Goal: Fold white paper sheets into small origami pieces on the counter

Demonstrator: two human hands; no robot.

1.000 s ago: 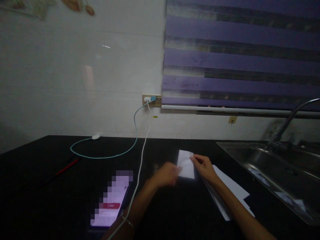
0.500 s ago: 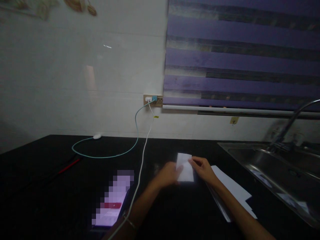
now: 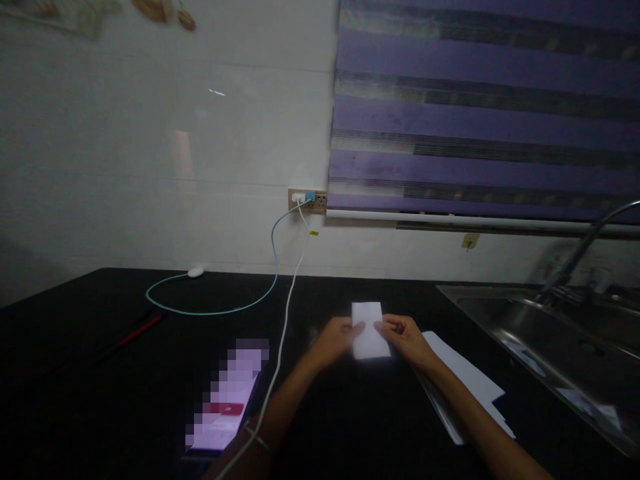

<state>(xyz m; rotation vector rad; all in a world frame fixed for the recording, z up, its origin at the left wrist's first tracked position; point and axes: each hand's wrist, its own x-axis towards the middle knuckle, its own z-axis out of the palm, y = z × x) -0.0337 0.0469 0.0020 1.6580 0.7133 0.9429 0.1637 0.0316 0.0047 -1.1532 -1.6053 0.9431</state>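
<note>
A small folded white paper (image 3: 369,330) lies on the black countertop (image 3: 100,360) in front of me. My left hand (image 3: 336,341) pinches its left edge with fingers closed. My right hand (image 3: 406,339) pinches its right edge, fingers curled. Just right of my right forearm lies a stack of white sheets (image 3: 463,383).
A lit phone (image 3: 227,397) lies at the lower left with a white cable (image 3: 280,333) running to a wall socket (image 3: 307,200). A teal cable (image 3: 215,310) loops to a white puck (image 3: 195,272). A red pen (image 3: 140,330) lies left. A steel sink (image 3: 545,347) with tap is right.
My left hand has slid up along the paper's left edge, and the right hand has shifted a little toward the paper's middle. The paper stays on the counter.
</note>
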